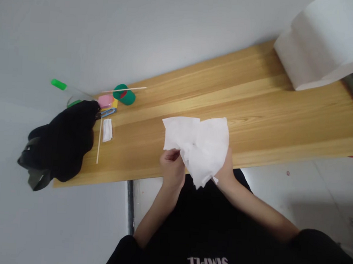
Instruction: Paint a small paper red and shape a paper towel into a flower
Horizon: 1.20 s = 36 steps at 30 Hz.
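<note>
A crumpled white tissue (207, 146) with ragged lower edges is held up over the front edge of the wooden table. My left hand (173, 167) pinches its lower left part, with fingers curled inward. On the other side my right hand (226, 171) grips the tissue from behind; most of its fingers are hidden by the sheet. Farther left on the table lies a small folded white tissue packet (107, 130), apart from both hands.
At the left sit a black bag (71, 141), a thin stick (99, 141), a light-blue cutter (108, 112), a pink block (106, 101) and a green cup (127, 96). A large white object (325, 45) stands at the back right. A wall runs along the table's far edge.
</note>
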Available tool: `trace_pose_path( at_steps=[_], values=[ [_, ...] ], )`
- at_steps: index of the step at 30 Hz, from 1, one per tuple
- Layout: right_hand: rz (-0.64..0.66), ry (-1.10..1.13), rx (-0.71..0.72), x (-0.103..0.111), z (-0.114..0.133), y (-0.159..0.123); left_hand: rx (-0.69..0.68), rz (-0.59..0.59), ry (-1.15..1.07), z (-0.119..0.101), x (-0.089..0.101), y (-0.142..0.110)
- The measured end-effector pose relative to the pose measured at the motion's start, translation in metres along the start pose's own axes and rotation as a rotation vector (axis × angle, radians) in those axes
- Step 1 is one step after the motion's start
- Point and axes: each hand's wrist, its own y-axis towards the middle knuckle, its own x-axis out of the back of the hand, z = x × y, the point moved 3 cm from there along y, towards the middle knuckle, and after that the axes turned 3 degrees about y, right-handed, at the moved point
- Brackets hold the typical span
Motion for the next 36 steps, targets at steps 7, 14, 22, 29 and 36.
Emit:
trace_pose_path(
  at_steps=[7, 14, 22, 29, 36],
  values=[
    [-0.189, 0.239, -0.06, -0.027, 0.0, 0.009, -0.563, -0.171, 0.305, -0.005, -0.002, 0.012],
    [-0.096, 0.287, -0.151, -0.039, -0.01, 0.025, -0.772, -0.255, 0.443, -0.01, -0.008, 0.03],
    [-0.144, 0.647, -0.218, -0.047, -0.028, 0.03, -0.728, -0.142, 0.481, 0.005, -0.011, 0.031],
    [0.008, 0.937, -0.398, -0.041, -0.026, 0.041, -1.027, -0.08, 0.78, 0.01, -0.012, 0.019],
    [0.03, 0.863, -0.442, -0.02, -0.029, 0.045, -0.926, 0.079, 0.685, -0.005, 0.001, 0.013]
  ],
)
